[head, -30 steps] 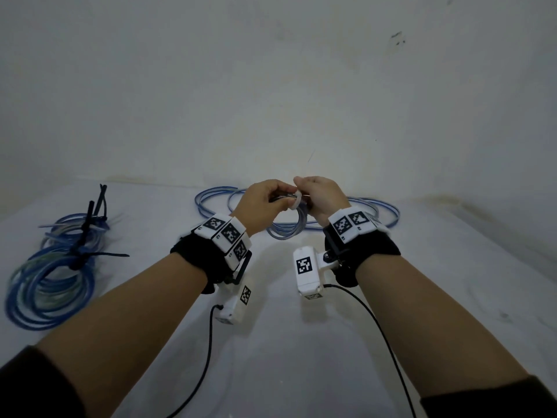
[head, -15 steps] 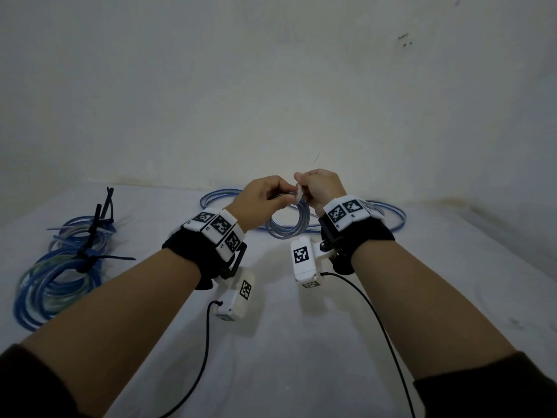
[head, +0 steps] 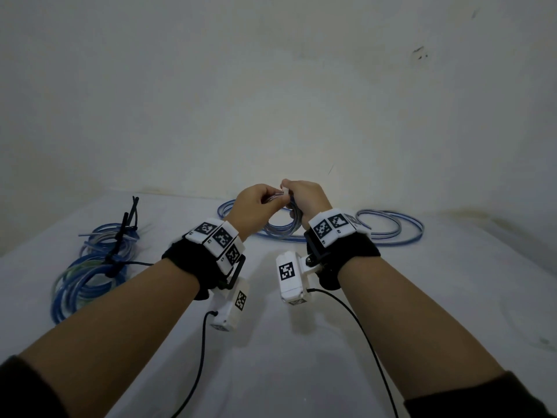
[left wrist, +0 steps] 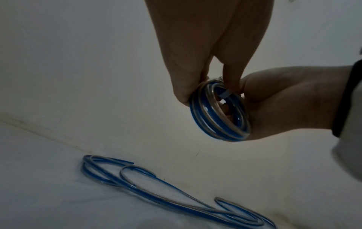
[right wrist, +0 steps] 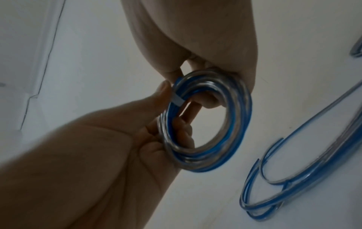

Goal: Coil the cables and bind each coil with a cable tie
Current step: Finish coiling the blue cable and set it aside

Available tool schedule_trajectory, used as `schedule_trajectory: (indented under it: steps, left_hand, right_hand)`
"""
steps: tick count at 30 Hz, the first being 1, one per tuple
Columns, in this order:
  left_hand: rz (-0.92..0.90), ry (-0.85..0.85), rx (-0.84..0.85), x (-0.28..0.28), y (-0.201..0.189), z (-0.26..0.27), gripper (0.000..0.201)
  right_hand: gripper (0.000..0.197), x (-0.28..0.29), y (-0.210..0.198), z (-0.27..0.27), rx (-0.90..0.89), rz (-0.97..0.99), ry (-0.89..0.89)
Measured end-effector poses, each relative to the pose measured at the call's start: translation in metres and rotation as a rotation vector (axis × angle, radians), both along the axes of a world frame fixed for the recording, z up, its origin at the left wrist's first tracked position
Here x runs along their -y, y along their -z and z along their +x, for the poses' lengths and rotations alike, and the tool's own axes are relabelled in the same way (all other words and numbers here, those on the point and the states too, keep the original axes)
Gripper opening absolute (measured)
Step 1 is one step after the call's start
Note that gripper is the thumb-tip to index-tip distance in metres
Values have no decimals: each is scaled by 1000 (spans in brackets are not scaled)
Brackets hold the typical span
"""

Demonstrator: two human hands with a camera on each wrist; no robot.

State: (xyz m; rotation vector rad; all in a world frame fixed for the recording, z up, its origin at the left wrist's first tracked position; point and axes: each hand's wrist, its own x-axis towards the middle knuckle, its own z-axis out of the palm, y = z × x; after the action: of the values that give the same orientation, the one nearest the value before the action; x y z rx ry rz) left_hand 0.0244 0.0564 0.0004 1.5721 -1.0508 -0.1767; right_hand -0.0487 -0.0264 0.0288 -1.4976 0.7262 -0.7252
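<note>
I hold a small coil of blue and clear cable [head: 281, 232] in the air over the middle of the white table. My left hand [head: 256, 203] grips the coil's left side, its fingers curled through the ring [right wrist: 176, 128] and its thumb by the white cable tie [right wrist: 177, 100]. My right hand [head: 304, 197] curls over the coil's top [right wrist: 235, 120] and pinches the tie's white end [head: 284, 193] between the two hands. The tie band crosses the coil strands [left wrist: 225, 94]. The coil [left wrist: 219, 124] hangs below both hands' fingers.
Loose blue and clear cables [head: 388, 233] lie along the back of the table by the wall, also seen below the hands [left wrist: 156, 193] [right wrist: 293, 178]. Several coils bound with black ties [head: 90, 276] are piled at the left. Black camera leads trail from both wrists.
Both hands have lifted the coil a little and stayed together. The white tie loop showing between them has become smaller.
</note>
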Motion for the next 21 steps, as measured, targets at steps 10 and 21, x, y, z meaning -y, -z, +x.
schedule_trajectory:
  steps: [10,21]
  left_hand:
    - [-6,31,267,-27,5,24,5]
    - [20,-21,424,-53,-4,33,6]
  right_hand:
    - [24,-14,-1,29,-61,-4,-51]
    - [27,-34,-9,40,-65,-50,-48]
